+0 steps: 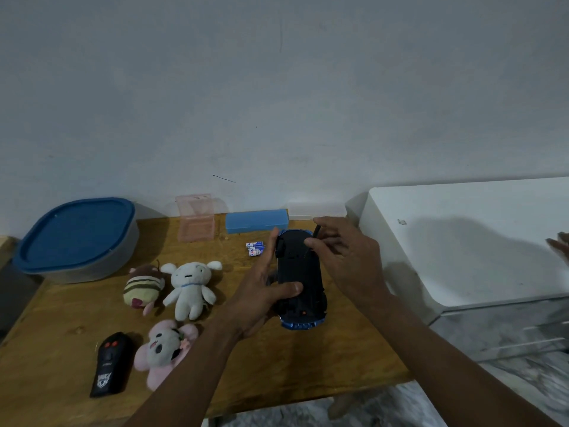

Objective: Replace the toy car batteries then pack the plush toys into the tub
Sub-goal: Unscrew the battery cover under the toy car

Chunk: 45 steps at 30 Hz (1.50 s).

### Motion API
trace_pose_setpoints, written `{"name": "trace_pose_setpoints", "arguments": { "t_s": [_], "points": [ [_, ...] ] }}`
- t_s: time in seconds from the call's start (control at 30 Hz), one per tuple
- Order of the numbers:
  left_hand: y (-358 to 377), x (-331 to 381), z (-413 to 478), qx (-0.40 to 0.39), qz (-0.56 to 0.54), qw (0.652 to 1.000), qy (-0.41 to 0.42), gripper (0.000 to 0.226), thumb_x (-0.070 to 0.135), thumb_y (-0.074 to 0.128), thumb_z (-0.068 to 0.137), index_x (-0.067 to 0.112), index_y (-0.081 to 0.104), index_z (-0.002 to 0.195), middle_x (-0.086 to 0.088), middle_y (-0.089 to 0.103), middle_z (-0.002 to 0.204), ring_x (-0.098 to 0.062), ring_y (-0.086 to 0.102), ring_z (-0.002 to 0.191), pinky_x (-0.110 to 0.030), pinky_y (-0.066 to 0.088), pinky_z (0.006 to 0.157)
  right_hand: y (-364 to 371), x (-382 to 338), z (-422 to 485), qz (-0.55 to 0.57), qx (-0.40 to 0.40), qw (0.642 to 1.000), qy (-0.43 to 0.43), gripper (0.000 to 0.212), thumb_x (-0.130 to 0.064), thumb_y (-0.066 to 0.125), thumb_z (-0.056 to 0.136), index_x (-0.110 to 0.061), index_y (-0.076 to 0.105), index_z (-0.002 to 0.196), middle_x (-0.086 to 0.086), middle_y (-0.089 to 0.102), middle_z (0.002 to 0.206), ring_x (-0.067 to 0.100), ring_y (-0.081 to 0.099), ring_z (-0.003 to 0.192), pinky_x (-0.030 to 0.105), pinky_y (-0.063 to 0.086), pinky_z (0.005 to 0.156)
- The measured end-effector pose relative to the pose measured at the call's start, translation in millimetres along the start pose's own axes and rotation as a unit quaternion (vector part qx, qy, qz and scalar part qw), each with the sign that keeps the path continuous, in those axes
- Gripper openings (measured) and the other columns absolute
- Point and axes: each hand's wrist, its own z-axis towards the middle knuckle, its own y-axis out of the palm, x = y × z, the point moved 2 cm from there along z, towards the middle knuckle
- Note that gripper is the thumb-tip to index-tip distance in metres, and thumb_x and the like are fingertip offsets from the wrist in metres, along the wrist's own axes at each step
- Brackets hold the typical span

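Observation:
My left hand grips a blue toy car held upside down, its black underside facing up, thumb across the middle. My right hand pinches a thin dark screwdriver whose tip meets the car's underside near the far end. Two small batteries lie on the wooden table just left of the car. Three plush toys lie further left: a striped brown one, a white one and a pink one with a panda face. The grey tub with a blue lid stands at the back left.
A black remote control lies at the front left. Against the wall stand a pink clear box, a blue case and a clear box. A white cabinet borders the table on the right, where another person's hand shows.

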Motion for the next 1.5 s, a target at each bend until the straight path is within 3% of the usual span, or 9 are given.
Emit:
{"name": "trace_pose_setpoints", "arguments": {
  "t_s": [0.07, 0.2, 0.33, 0.47, 0.57, 0.93, 1.27, 1.5],
  "points": [
    [-0.6, -1.3, -0.3, -0.002, -0.002, 1.000, -0.002, 0.098, -0.010, 0.062, 0.085, 0.061, 0.022, 0.138, -0.017, 0.058, 0.129, -0.037, 0.064, 0.110, -0.051, 0.055, 0.086, -0.7, -0.7, 0.6, -0.019, 0.030, 0.999, -0.012, 0.023, -0.010, 0.076, 0.079, -0.009, 0.070, 0.101, -0.001, 0.070, 0.082, 0.008, 0.065, 0.076, 0.010, 0.053, 0.068],
    [-0.2, -1.4, 0.4, -0.003, -0.001, 1.000, -0.004, 0.097, -0.010, 0.062, 0.085, 0.062, 0.023, 0.137, -0.015, 0.058, 0.131, -0.036, 0.061, 0.114, -0.055, 0.053, 0.090, 1.7, 0.3, 0.6, 0.000, 0.009, 1.000, -0.014, 0.027, -0.005, 0.067, 0.086, -0.009, 0.068, 0.112, -0.003, 0.071, 0.096, 0.007, 0.069, 0.085, 0.020, 0.057, 0.077],
    [1.4, -0.5, 2.4, -0.002, -0.002, 1.000, -0.004, 0.098, -0.012, 0.060, 0.085, 0.058, 0.021, 0.141, -0.018, 0.059, 0.128, -0.036, 0.063, 0.111, -0.052, 0.054, 0.088, 3.1, -1.8, 3.1, -0.025, 0.012, 0.999, -0.021, 0.031, -0.009, 0.069, 0.085, -0.012, 0.067, 0.116, -0.001, 0.071, 0.095, 0.007, 0.065, 0.082, 0.010, 0.053, 0.075],
    [2.4, -1.8, 4.3, 0.003, -0.004, 1.000, -0.006, 0.097, -0.013, 0.060, 0.085, 0.058, 0.024, 0.140, -0.015, 0.064, 0.122, -0.033, 0.065, 0.109, -0.050, 0.055, 0.087, 4.5, -3.8, 4.4, -0.042, -0.012, 0.998, -0.037, 0.033, -0.011, 0.066, 0.086, -0.012, 0.066, 0.119, 0.002, 0.068, 0.097, 0.010, 0.064, 0.083, 0.020, 0.057, 0.074],
    [3.3, -3.0, 5.3, 0.004, 0.003, 1.000, -0.005, 0.097, -0.012, 0.061, 0.085, 0.058, 0.024, 0.140, -0.014, 0.066, 0.119, -0.032, 0.066, 0.107, -0.046, 0.057, 0.083, 3.8, -4.1, 5.0, -0.048, 0.000, 0.998, -0.027, 0.031, -0.009, 0.065, 0.086, -0.011, 0.067, 0.117, -0.005, 0.064, 0.093, 0.008, 0.062, 0.079, 0.023, 0.057, 0.071],
    [5.3, -3.5, 8.0, -0.007, -0.001, 1.000, -0.007, 0.099, -0.012, 0.061, 0.085, 0.061, 0.021, 0.140, -0.016, 0.060, 0.129, -0.035, 0.063, 0.112, -0.047, 0.056, 0.084, 0.8, -1.8, 5.9, -0.052, -0.023, 0.998, 0.014, 0.038, -0.012, 0.064, 0.088, -0.015, 0.061, 0.126, 0.000, 0.060, 0.093, 0.012, 0.062, 0.084, 0.024, 0.058, 0.076],
    [7.0, -2.8, 7.8, -0.004, -0.011, 1.000, -0.010, 0.099, -0.013, 0.060, 0.085, 0.056, 0.020, 0.143, -0.014, 0.063, 0.127, -0.033, 0.065, 0.110, -0.049, 0.056, 0.087, 0.2, -6.3, 8.2, -0.051, -0.047, 0.998, 0.006, 0.037, -0.011, 0.063, 0.089, -0.014, 0.062, 0.125, -0.005, 0.059, 0.092, 0.007, 0.059, 0.083, 0.013, 0.054, 0.074],
    [6.9, -1.7, 7.2, -0.004, -0.006, 1.000, -0.008, 0.096, -0.011, 0.058, 0.087, 0.056, 0.019, 0.144, -0.013, 0.067, 0.122, -0.033, 0.066, 0.109, -0.052, 0.054, 0.090, -0.5, -10.6, 6.9, -0.011, -0.041, 0.996, 0.078, 0.040, -0.010, 0.062, 0.091, -0.019, 0.058, 0.129, -0.007, 0.065, 0.091, 0.005, 0.063, 0.085, 0.010, 0.053, 0.077]
  ]
}}
